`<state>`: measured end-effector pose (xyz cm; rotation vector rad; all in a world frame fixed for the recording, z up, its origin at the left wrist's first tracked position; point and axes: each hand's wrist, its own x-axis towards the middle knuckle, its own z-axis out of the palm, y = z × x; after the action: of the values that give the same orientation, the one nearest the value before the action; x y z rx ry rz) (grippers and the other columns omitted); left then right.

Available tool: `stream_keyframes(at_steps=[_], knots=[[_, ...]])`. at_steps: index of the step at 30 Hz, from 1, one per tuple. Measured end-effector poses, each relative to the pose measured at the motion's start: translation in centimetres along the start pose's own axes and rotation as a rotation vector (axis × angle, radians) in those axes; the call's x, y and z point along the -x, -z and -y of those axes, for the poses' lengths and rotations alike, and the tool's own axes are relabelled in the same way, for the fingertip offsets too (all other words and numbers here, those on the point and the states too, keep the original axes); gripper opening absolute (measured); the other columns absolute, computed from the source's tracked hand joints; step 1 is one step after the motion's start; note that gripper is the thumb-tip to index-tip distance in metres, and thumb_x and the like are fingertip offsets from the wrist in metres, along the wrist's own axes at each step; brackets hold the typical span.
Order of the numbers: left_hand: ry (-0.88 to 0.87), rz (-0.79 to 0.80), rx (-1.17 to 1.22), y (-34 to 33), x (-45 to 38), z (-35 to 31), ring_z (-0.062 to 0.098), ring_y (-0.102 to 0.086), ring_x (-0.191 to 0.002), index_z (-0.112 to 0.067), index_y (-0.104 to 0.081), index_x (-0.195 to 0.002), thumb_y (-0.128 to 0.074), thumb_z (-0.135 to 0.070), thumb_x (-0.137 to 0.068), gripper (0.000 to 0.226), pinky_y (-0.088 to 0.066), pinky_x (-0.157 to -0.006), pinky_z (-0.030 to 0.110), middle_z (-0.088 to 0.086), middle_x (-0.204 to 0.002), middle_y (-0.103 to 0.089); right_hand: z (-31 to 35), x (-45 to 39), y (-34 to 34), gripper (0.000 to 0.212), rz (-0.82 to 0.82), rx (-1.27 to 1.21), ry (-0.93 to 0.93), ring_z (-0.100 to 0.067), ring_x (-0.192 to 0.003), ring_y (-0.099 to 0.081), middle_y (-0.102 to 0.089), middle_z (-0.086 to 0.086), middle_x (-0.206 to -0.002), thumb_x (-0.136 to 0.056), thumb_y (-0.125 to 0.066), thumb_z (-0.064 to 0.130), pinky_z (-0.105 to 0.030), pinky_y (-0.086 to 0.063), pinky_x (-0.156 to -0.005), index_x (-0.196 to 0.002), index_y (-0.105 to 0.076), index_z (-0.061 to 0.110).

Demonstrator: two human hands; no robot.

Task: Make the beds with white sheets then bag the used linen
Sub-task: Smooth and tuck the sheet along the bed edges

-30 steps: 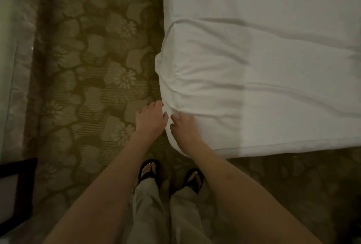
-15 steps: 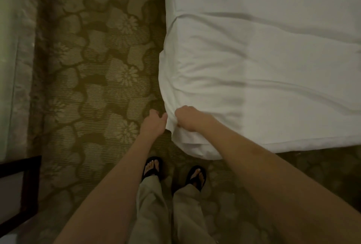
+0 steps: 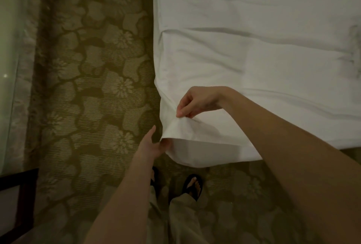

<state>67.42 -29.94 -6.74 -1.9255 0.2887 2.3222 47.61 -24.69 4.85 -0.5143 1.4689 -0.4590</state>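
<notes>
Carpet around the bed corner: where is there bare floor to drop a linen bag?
Bare carpet lies between the curtain and the bed's side. It is crowded at the corner: the right hand pinches the white sheet, the left hand reaches under the fold, feet below.

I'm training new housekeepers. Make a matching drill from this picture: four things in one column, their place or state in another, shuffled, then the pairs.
Things
1. right hand
2. left hand
3. sheet
4. carpet

States
A. floral, left of the bed
B. pinches a fold at the corner
C. white, creased, over the bed
D. reaches under the lifted sheet edge

Pairs: 1-B, 2-D, 3-C, 4-A
</notes>
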Motion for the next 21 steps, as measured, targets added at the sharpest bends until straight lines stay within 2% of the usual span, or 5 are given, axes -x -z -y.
stream_keyframes(at_steps=[5,8,10,15,21], knots=[[-0.284,-0.057,0.097,-3.6,1.5,-2.8,0.026,-0.059,-0.106,-0.007,-0.046,-0.141,-0.04,-0.025,-0.104,0.041,-0.053,-0.082,0.033,0.01,-0.128,-0.057,-1.3,0.5,-0.4,0.006,-0.023,0.045,-0.032,-0.008,-0.082,-0.064,-0.068,0.0,-0.089,-0.082,-0.073,0.007,-0.013,-0.052,-0.067,-0.087,-0.07,0.01],[-0.503,-0.289,0.162,-3.9,3.1,-5.0,0.03,-0.05,-0.127,-0.019,-0.035,-0.148,-0.069,-0.023,-0.088,0.069,-0.044,-0.103,0.046,0.007,-0.144,-0.046,-2.3,0.3,-1.7,0.006,-0.067,0.222,-0.064,-0.007,-0.074,-0.061,-0.066,0.0,-0.083,-0.083,-0.072,0.009,-0.011,-0.049,-0.059,-0.088,-0.07,0.009],[-0.747,-0.36,-0.058,-3.9,4.6,-5.9,0.026,-0.047,-0.128,-0.029,-0.024,-0.151,-0.077,-0.016,-0.08,0.089,-0.043,-0.104,0.046,0.006,-0.149,-0.038,-2.7,-0.1,-2.4,0.01,-0.237,0.362,-0.023,-0.009,-0.077,-0.059,-0.067,-0.002,-0.09,-0.088,-0.068,0.013,-0.014,-0.045,-0.062,-0.097,-0.071,0.01],[-1.16,-0.166,-0.533,-8.0,9.1,-4.6,0.013,-0.062,-0.092,-0.028,-0.035,-0.125,-0.074,-0.015,-0.08,0.06,-0.054,-0.079,0.03,0.001,-0.107,-0.06,0.8,0.4,-1.5,0.025,-0.844,-0.031,0.307,-0.015,-0.101,-0.059,-0.066,-0.003,-0.111,-0.093,-0.059,0.027,-0.019,-0.037,-0.08,-0.111,-0.065,0.011],[-1.209,0.129,-0.646,-12.4,9.4,0.1,0.007,-0.064,-0.081,-0.009,-0.041,-0.106,-0.072,0.0,-0.08,0.042,-0.051,-0.067,0.02,0.003,-0.093,-0.062,4.1,1.8,1.8,0.038,-0.552,0.167,0.031,-0.02,-0.083,-0.057,-0.06,-0.003,-0.083,-0.091,-0.057,0.046,-0.029,-0.043,-0.071,-0.082,-0.059,0.009]])
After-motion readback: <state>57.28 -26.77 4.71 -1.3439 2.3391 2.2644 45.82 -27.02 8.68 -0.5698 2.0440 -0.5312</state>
